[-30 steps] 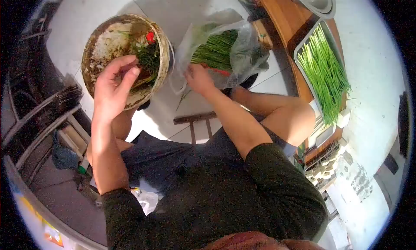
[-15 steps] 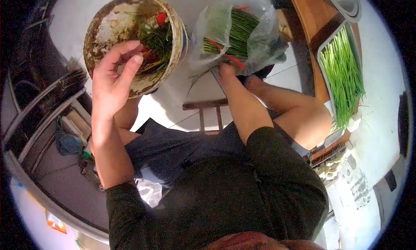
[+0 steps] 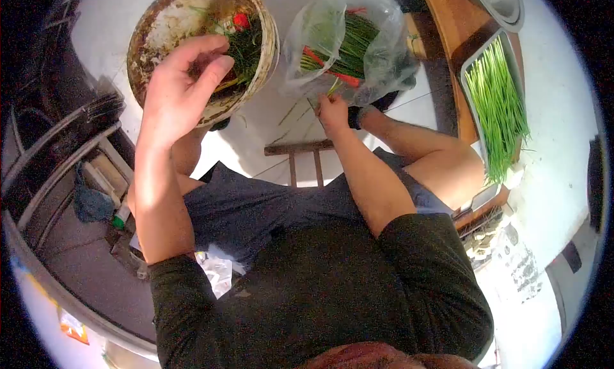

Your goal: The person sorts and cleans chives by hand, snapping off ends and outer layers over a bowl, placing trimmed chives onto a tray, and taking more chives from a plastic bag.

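Note:
My left hand (image 3: 176, 97) hovers over a stained bucket (image 3: 267, 68), its thumb and curled fingers apart with nothing visible between them. Dark green scraps (image 3: 246, 55) and a red piece (image 3: 241, 21) lie inside the bucket. In front of a clear plastic bag (image 3: 390, 81), my right hand (image 3: 334, 118) is closed on thin green chive stalks (image 3: 334, 86), whose tips stick out past the fingers. Bundles of chives (image 3: 358, 39) with red bands fill the bag. Part of what the right hand grips is hidden by its fingers.
To the right, a metal tray (image 3: 472, 81) of bright green stalks (image 3: 495, 110) rests by a wooden edge (image 3: 444, 10), with a metal bowl (image 3: 502, 4) behind it. A small wooden stool (image 3: 300, 149) stands between the legs. Loose stalks (image 3: 291, 119) lie on the tiled floor.
My left hand has shifted up and slightly right over the bucket, its thumb and fingers spreading wider. My right hand has drawn back from the bag, with chive stalks showing in its fingers.

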Demonstrator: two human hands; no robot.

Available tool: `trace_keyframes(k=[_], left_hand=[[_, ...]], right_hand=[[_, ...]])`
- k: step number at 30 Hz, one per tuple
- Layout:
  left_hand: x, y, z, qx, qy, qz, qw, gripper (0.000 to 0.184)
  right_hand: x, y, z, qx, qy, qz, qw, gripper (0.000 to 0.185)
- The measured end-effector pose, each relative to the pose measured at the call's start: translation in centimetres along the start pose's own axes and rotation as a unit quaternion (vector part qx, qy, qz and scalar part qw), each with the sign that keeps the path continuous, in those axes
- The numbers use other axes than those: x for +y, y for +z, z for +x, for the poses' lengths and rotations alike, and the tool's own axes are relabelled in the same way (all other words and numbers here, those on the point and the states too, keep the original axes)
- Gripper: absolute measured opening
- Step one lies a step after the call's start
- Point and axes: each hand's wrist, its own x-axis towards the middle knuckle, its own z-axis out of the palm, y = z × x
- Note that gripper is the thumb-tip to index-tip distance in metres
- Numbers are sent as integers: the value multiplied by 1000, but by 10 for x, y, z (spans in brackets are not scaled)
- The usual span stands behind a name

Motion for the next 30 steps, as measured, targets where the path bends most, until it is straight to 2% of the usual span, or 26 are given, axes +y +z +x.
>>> trace_keyframes(k=[3,7,8,11,13,14,16,18,20,24,26,27,28,29,30], left_hand=[[-13,0,1,17,-14,47,999,28],[-38,2,3,-21,47,141,989,34],[-37,5,0,-36,-22,45,998,33],[-36,26,-1,-43,54,6,998,31],[-35,38,-1,-138,40,-8,990,32],[-27,46,-8,-118,21,-63,991,35],[-26,54,-11,-115,71,-188,973,37],[-8,49,-11,-80,33,-45,995,39],[2,43,-12,-47,-4,-113,992,39],[15,17,-15,4,37,-153,988,38],[16,17,-12,76,41,-99,991,37],[9,14,-9,103,73,-77,989,37],[2,11,-6,130,103,-53,985,36],[-5,9,-2,159,132,-28,978,36],[-6,2,-5,199,204,14,958,36]], right_hand=[[-21,15,-40,0,17,24,1000,19],[-52,22,-71,-34,-56,5,998,23],[-60,20,-75,-53,-87,-25,994,25],[-109,24,-95,-79,-169,-153,971,32],[-145,34,-114,-106,-214,-204,949,34],[-160,42,-121,-102,-259,-218,936,34],[-173,51,-118,-148,-328,-223,906,32],[-193,60,-122,-167,-358,-243,886,30],[-214,67,-132,-138,-428,-332,829,29],[-241,81,-140,-132,-548,-481,672,30],[-250,88,-143,-220,-507,-374,745,30],[-253,90,-144,-262,-477,-319,776,31],[-259,92,-144,-310,-373,-274,830,24],[-267,94,-148,-334,-327,-215,858,23],[-277,96,-154,-353,-279,-154,880,21]])
